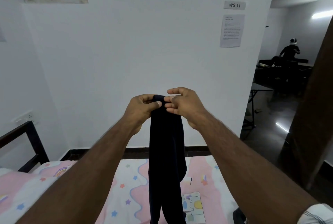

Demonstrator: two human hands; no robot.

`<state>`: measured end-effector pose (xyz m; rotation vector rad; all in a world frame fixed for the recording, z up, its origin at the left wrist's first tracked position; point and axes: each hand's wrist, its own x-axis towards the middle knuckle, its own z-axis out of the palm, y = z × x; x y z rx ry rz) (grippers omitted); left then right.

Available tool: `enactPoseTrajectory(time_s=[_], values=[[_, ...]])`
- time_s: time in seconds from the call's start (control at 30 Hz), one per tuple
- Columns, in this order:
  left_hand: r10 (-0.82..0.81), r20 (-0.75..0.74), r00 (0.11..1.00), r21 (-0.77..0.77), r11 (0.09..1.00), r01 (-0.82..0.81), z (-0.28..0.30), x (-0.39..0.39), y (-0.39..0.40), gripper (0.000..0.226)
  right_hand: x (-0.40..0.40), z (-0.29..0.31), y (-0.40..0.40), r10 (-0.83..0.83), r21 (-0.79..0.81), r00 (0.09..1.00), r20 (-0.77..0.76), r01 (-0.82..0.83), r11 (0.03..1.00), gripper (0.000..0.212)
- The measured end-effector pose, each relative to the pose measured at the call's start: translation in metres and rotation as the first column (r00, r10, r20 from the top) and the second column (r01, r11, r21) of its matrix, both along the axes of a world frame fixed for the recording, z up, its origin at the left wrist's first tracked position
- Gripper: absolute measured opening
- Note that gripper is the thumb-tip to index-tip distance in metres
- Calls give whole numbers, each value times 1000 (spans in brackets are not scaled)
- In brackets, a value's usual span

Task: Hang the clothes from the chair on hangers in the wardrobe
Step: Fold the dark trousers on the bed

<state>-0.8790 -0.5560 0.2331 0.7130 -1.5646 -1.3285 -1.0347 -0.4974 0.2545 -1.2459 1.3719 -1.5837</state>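
Bed (30,144): dark frame, with its rail rising at the left by the white wall.
Bedsheet (126,187): pink and white, printed with coloured stars, wavy bands and cartoon figures; it covers the whole top of the bed.
Dark object (238,214): lies on the bedsheet at the lower right edge, mostly hidden; what it is cannot be told.

A bedroom staged as a numbered workstation: a bed (137,187) with a cartoon sheet below the grip, and a "WS 11" sign (234,5) and printed notice (232,30) up to its right.
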Motion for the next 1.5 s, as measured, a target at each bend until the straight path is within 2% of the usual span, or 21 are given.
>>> enactPoseTrajectory(time_s=[0.1,0.17,0.3,0.37,0.47,0.57,0.67,0.77,0.9,0.97,1.1,1.23,1.33,1.5], values=[[19,17,1000,0,1000,-19,1,5,-2,22,-32,-8,-1,-174,-17,985,8,174,985,22],[-13,27,1000,6,1000,13,3,8,-2,23,-56,-20,-2,-258,41,964,-61,261,965,31],[-88,41,995,14,996,87,5,13,-5,27,-78,-44,-2,-47,179,998,-36,53,982,56],[-107,40,993,12,994,107,6,15,-8,28,-82,-50,-3,39,198,999,0,-38,979,67],[-135,17,991,19,991,135,6,19,-11,29,-85,-54,-4,145,200,987,71,-157,967,72],[-129,-2,992,37,991,129,6,22,-16,29,-81,-49,-5,190,163,980,53,-197,967,66],[-67,16,998,37,997,66,6,26,-22,29,-72,-36,-10,100,59,995,-5,-99,993,48],[36,28,999,8,999,-37,16,26,-25,27,-65,-9,-17,-21,-81,990,-137,10,997,34],[147,-134,980,-93,983,-160,50,19,-27,24,-57,47,-19,-160,-325,960,-228,80,942,37],[151,-163,975,-126,977,-173,65,18,-28,25,-56,65,-18,-213,-393,944,-251,102,914,40],[159,-49,986,-117,980,-164,73,17,-28,25,-63,73,-18,-228,-341,913,-339,106,934,44],[171,-161,972,-106,976,-190,79,6,-24,25,-67,78,-21,-302,-421,906,-298,159,893,46],[174,-29,984,-56,983,-175,72,6,-23,24,-72,63,-18,-223,-269,893,-390,121,955,49],[112,-29,993,-15,994,-112,62,4,-20,26,-77,53,-9,-219,-281,927,-306,132,950,44]])
